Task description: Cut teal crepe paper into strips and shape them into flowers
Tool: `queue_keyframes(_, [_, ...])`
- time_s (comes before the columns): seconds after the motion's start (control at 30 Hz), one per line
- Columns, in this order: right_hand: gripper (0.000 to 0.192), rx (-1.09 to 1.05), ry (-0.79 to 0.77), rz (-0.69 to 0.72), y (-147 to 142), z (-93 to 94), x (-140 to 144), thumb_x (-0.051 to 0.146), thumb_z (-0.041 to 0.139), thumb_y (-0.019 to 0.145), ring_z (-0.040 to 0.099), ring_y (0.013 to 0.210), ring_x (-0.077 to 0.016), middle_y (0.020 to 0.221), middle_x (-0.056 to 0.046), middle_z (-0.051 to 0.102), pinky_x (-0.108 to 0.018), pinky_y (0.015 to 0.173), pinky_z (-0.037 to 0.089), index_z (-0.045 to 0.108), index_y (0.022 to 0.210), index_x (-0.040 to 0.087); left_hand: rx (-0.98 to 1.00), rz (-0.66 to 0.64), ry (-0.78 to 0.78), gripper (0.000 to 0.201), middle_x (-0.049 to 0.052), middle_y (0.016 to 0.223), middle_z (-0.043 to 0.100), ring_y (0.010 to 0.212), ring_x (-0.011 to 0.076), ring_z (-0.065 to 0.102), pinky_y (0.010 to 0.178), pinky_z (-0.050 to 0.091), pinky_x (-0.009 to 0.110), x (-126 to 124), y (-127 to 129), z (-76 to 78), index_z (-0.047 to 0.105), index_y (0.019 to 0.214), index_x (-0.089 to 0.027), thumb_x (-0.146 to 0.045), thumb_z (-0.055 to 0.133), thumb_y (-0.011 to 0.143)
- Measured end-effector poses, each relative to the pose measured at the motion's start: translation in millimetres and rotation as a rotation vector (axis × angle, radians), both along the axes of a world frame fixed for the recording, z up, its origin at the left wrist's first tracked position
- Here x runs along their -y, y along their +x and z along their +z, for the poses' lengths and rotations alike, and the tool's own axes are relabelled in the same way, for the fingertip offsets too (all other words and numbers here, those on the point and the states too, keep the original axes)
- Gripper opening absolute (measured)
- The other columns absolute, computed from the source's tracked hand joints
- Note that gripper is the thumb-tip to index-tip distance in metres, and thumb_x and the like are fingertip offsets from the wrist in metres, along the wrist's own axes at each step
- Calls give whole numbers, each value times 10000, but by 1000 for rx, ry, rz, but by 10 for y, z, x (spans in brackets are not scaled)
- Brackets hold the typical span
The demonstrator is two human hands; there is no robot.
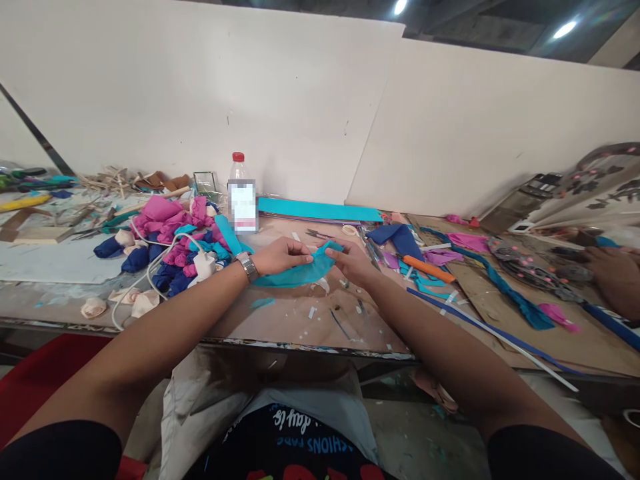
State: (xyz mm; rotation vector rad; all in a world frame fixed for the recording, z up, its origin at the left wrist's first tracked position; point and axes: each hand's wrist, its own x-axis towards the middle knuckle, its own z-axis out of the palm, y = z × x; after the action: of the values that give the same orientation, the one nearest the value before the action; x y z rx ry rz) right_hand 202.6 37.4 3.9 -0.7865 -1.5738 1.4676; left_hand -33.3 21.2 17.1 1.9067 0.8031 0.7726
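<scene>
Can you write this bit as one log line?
left hand: holds teal paper strip | right hand: pinches same strip | nearby: bottle, scissors

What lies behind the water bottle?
Behind the bottle stands the white wall panel; a small glass box sits beside it. The bottle hides the panel's foot directly behind it.

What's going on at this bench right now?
A person holds a teal paper strip between both hands over the worktable, the left hand and right hand pinching its upper edge. Pink and blue paper pieces are heaped to the left, beside a plastic bottle. Another person's hand rests at far right.
</scene>
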Motion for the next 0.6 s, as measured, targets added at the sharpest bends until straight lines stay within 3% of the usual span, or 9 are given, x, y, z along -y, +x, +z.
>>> queue_keyframes(0.2, [376, 20, -30, -18, -11, 41, 14, 500, 880, 678, 564, 656, -127, 708, -2, 645, -283, 666, 466, 711, 722, 166, -41, -62, 18, 425, -3, 711, 608, 657, 112, 498, 621, 391, 244, 0, 11, -28, 704, 828, -133, -552, 651, 869])
queue_keyframes(0.6, [406, -7, -32, -78, -20, 31, -6, 544, 881, 661, 614, 710, -157, 791, -32, 712, -301, 696, 505, 770, 820, 187, -47, -53, 30, 400, -6, 706, 619, 640, 110, 509, 612, 401, 237, -7, 8, -37, 713, 815, -143, -534, 652, 869])
